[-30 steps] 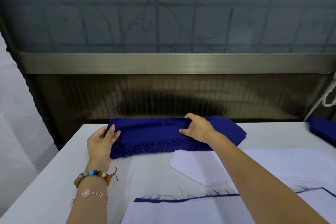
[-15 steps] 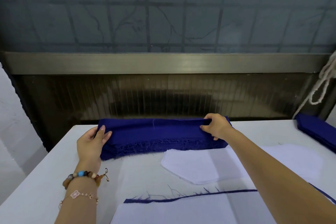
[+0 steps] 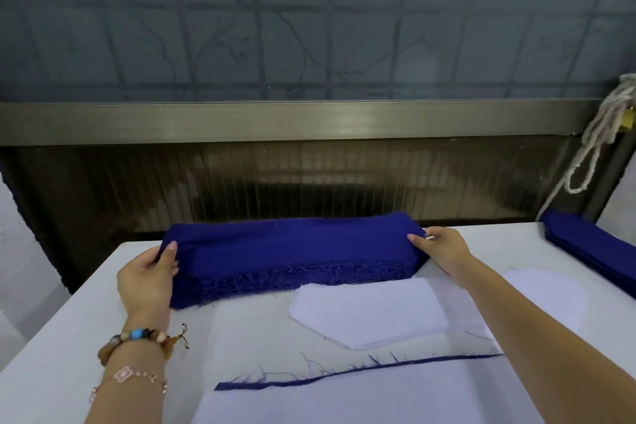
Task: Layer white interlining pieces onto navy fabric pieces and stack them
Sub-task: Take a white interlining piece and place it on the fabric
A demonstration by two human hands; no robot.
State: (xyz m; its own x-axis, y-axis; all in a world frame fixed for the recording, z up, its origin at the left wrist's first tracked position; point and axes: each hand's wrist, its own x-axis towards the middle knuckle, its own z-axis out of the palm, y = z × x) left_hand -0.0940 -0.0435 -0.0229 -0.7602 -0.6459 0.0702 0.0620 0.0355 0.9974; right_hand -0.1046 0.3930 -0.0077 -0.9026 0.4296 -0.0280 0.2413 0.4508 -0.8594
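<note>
Frayed navy fabric stack [image 3: 292,251]: long axis laid left-right between hands | left end gripped by left hand [image 3: 148,279] | right end apparently pinched by right hand [image 3: 442,249]

A frosted window [image 3: 309,17] with grid bars is filling the upper frame above a metal rail [image 3: 292,122]; a white rope [image 3: 595,144] is hanging at right over the white bench [image 3: 69,337].
</note>
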